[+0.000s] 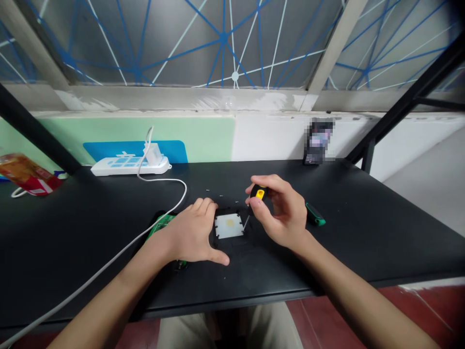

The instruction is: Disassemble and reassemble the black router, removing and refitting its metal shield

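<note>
The right hand [279,211] pinches a yellow-and-black screwdriver [260,194], its fingers closed around the handle near the top, probably so it can be twisted with the thumb and fingertips. The thin shaft slants down to the lower right corner of a pale panel [228,226] in a dark frame, which lies flat on the table [345,242] between the hands.

The left hand [192,232] spreads palm down at the panel's left, thumb wide of the fingers, apparently to steady the frame while the tool bears on the opposite side; I cannot tell whether the fingertips grip its edge. A green circuit board [160,224] lies partly hidden under that hand and wrist.

Just beyond the frame, 3 small screws [221,196] lie in a loose row, perhaps set there to be easy to find. A green-and-black object [315,214] rests to the right of the right hand, within easy reach. A white cable [181,189] runs from the power strip [131,166] across the table and past the left arm.
</note>
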Motion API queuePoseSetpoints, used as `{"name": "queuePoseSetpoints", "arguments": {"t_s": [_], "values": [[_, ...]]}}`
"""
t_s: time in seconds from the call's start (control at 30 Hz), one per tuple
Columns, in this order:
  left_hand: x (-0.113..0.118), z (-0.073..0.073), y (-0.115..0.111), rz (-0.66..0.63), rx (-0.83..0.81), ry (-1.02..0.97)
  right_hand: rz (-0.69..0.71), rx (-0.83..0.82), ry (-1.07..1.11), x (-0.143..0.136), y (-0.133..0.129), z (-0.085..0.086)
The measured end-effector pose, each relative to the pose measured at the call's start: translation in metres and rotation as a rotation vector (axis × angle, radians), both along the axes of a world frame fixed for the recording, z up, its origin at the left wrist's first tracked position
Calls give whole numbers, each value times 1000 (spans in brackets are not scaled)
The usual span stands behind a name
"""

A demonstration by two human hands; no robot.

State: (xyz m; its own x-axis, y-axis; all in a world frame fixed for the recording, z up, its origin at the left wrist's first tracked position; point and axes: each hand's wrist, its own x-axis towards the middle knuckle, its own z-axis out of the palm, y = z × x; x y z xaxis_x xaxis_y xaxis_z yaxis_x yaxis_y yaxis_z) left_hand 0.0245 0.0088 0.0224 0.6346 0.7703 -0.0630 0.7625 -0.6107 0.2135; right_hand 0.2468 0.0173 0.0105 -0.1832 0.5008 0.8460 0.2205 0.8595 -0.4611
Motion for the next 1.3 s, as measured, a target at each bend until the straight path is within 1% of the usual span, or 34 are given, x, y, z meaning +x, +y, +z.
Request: {"name": "queuePoseSetpoints", "arguments": {"t_s": [0.17,0.27,0.37,0.43,0.5,0.63,0.7,0.77,0.87,0.97,1.1,1.2,1.3], "values": [[-3,8,-2,-63,-68,25,-20,-49,21,3,2,0],[-4,12,-3,-91,-96,23,-9,-34,20,4,0,1],[-3,12,-5,-93,-90,11,-20,-14,59,4,0,0],[-4,9,-7,-89,-82,7,-79,-11,142,5,1,0],[-6,4,-11,-70,-77,5,-174,0,254,7,5,2],[-18,-7,-19,-1,-111,-27,-374,90,440,18,20,13],[-27,-9,-21,-2,-100,-49,-434,97,508,26,27,19],[-36,-8,-20,46,-65,-86,-458,82,551,32,32,22],[-44,-4,-18,83,-48,-126,-427,-22,533,31,34,20],[-42,-4,-18,50,-41,-117,-310,-169,472,21,34,10],[-34,-11,-21,36,-45,-87,-148,-352,389,3,37,-9],[-30,-17,-22,-10,-32,-101,-109,-455,363,-6,42,-20],[-28,-18,-22,-31,-21,-92,-85,-520,342,-11,45,-26]]}}
